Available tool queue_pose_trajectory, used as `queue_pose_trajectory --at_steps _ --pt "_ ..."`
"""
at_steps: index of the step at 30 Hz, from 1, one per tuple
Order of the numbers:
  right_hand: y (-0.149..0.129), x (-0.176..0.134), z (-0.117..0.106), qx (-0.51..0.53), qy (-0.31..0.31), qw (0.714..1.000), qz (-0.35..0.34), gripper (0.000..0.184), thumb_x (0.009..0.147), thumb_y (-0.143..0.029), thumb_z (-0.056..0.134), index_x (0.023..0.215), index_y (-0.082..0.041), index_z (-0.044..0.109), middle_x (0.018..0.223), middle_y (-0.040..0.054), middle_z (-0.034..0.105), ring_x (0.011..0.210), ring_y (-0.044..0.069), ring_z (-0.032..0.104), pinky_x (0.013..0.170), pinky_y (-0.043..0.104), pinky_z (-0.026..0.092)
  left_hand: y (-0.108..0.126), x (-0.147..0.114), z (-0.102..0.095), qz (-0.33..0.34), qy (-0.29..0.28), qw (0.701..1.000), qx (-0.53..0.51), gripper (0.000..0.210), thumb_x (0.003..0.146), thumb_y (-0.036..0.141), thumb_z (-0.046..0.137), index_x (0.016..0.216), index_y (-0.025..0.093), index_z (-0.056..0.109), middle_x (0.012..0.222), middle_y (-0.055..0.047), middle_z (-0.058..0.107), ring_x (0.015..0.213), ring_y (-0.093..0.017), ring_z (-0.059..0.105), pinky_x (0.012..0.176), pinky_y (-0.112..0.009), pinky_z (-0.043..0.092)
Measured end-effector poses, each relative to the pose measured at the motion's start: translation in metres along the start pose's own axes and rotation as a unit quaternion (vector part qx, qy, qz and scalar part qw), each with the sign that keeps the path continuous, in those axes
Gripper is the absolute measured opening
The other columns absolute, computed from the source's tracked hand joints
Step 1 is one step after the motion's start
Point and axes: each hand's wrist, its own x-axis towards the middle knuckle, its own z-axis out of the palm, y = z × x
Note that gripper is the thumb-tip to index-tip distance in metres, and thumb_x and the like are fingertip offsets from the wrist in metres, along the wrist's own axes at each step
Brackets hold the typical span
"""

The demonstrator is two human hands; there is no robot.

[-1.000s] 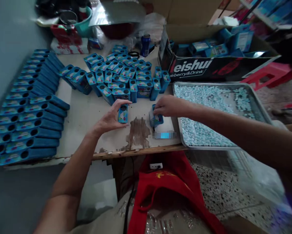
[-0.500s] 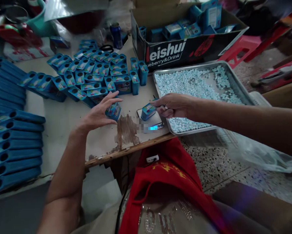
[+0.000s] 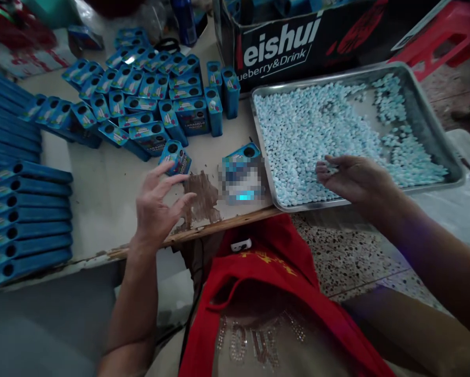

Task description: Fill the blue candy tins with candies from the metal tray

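Observation:
My left hand (image 3: 160, 204) is open, thumb and fingers apart, at the near side of a small blue box (image 3: 175, 157) printed with bright pictures. Its fingertips are close to that box; whether they touch it I cannot tell. My right hand (image 3: 350, 177) is over the metal tray (image 3: 452, 167), fingers curled in, with a few pale candies showing between thumb and fingers. Small light-blue candies (image 3: 309, 141) cover much of the tray. Another blue box (image 3: 244, 153) stands on a flat device by the table edge, partly blurred out.
Many blue boxes (image 3: 144, 91) stand grouped upright at the back, their tops with dark round holes. Rows of blue boxes (image 3: 34, 214) lie on the left. Behind the tray is a black carton (image 3: 277, 52); a pink stool (image 3: 443, 36) stands beyond it.
My right hand has left the box on the device and moved right, over the tray. My left hand has come nearer to me, fingers still apart. The view has tilted down.

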Motion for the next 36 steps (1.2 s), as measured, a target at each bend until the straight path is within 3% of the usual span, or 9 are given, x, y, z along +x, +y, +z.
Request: queue_pose_trajectory --at_steps 4,9,14,17,20,25,28,32,36 --pt "0.003 0.004 -0.001 0.196 -0.057 0.968 0.145 0.031 0.098 0.004 0.057 0.081 -0.020 0.066 0.088 0.0048 0.053 0.067 0.011 0.047 0.057 0.026 0.036 0.013 -0.002 -0.014 -0.049 0.089 0.989 0.103 0.036 0.108 0.054 0.080 0.140 0.037 0.076 0.172 -0.003 0.059 0.169 -0.042 0.049 0.143 -0.070 0.042" --pt "0.004 0.012 0.001 0.195 -0.113 0.958 0.176 0.027 0.109 -0.013 0.063 0.085 -0.018 0.073 0.080 0.0003 0.049 0.058 0.010 0.031 0.054 0.033 0.024 0.025 -0.003 -0.009 -0.065 0.048 0.987 0.139 0.037 0.107 0.047 0.082 0.142 0.037 0.073 0.166 -0.009 0.063 0.162 -0.043 0.056 0.138 -0.074 0.046" --pt "0.008 0.024 0.005 0.202 -0.141 0.959 0.140 0.023 0.108 -0.010 0.062 0.092 -0.016 0.078 0.083 0.0027 0.058 0.064 0.009 0.047 0.057 0.024 0.037 0.041 -0.007 0.011 -0.079 0.019 0.983 0.167 0.034 0.109 0.035 0.077 0.143 0.042 0.074 0.172 -0.006 0.061 0.171 -0.046 0.046 0.146 -0.086 0.009" --pt "0.006 0.029 0.008 0.177 -0.171 0.963 0.109 0.021 0.105 -0.010 0.061 0.098 -0.019 0.078 0.091 0.0054 0.063 0.074 0.013 0.058 0.063 0.026 0.045 0.045 -0.005 0.015 -0.082 0.014 0.983 0.161 0.041 0.110 0.042 0.077 0.149 0.047 0.069 0.174 0.000 0.061 0.173 -0.044 0.045 0.148 -0.084 0.006" --pt "0.001 0.030 0.013 0.160 -0.193 0.965 0.078 0.018 0.102 -0.010 0.063 0.098 -0.017 0.079 0.087 0.0045 0.063 0.070 0.012 0.053 0.062 0.027 0.042 0.043 -0.004 0.017 -0.082 -0.007 0.988 0.132 0.050 0.108 0.046 0.078 0.156 0.048 0.066 0.178 0.001 0.056 0.175 -0.046 0.040 0.148 -0.084 0.006" --pt "-0.024 0.023 0.033 0.028 -0.303 0.951 -0.063 0.015 0.105 -0.033 0.077 0.095 -0.021 0.077 0.075 -0.0007 0.058 0.060 0.011 0.043 0.058 0.028 0.033 0.037 -0.009 0.029 -0.054 0.016 0.993 0.105 0.046 0.108 0.039 0.080 0.152 0.041 0.070 0.172 -0.008 0.061 0.172 -0.043 0.046 0.148 -0.079 0.017" --pt "-0.051 0.014 0.053 -0.132 -0.307 0.928 -0.164 0.016 0.103 -0.034 0.080 0.092 -0.024 0.075 0.071 -0.0027 0.054 0.064 0.014 0.047 0.063 0.029 0.036 0.032 -0.016 0.036 -0.042 0.038 0.994 0.095 0.044 0.108 0.034 0.080 0.151 0.041 0.071 0.169 -0.009 0.063 0.168 -0.042 0.051 0.146 -0.079 0.022" --pt "-0.084 0.006 0.080 -0.360 -0.254 0.853 -0.280 0.010 0.100 -0.022 0.081 0.091 -0.024 0.078 0.076 -0.0004 0.062 0.076 0.018 0.059 0.072 0.032 0.039 0.021 -0.026 0.036 -0.036 0.048 0.994 0.094 0.049 0.108 0.031 0.080 0.154 0.042 0.069 0.170 -0.010 0.062 0.166 -0.043 0.054 0.145 -0.078 0.027" --pt "-0.093 0.010 0.094 -0.470 -0.253 0.787 -0.311 0.007 0.099 -0.017 0.081 0.100 -0.024 0.082 0.081 0.0015 0.067 0.084 0.022 0.065 0.078 0.034 0.040 0.009 -0.033 0.031 -0.019 0.048 0.994 0.098 0.053 0.107 0.030 0.082 0.156 0.043 0.067 0.172 -0.009 0.061 0.165 -0.041 0.055 0.143 -0.072 0.037"
